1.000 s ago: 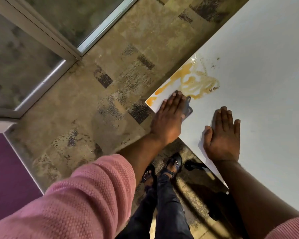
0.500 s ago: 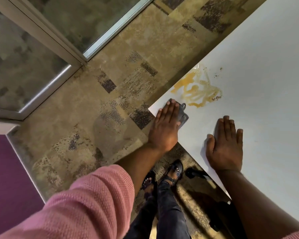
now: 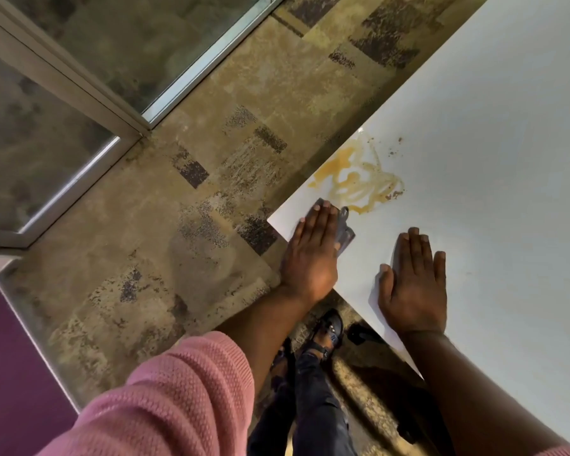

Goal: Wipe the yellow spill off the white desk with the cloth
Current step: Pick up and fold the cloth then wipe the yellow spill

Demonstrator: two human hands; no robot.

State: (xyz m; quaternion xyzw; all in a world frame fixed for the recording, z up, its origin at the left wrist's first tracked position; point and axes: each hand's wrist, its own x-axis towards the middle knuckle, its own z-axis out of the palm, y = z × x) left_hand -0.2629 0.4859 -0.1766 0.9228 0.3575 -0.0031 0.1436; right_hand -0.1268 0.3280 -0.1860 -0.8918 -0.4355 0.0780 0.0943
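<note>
Flat and spread, my left hand [image 3: 311,255] pressed a small grey cloth [image 3: 343,230] against the near corner of the smooth white table [image 3: 494,133], fingers straight rather than curled, the cloth's edge showing past my fingertips and along the right side of my palm. Behind that arm I wore a pink knitted sleeve [image 3: 178,399], pushed back from the forearm. Just beyond the cloth's far edge lay the smeared yellow spill [image 3: 354,184], streaked in loops near the table's left edge, with a few dark specks scattered to its right. Further right, well apart from the cloth, my right hand [image 3: 413,287] rested palm down on the bare table, open, fingers together, holding nothing. Below the table edge my dark trousers and sandals [image 3: 326,330] stood on the mottled tan carpet floor [image 3: 178,225].
</note>
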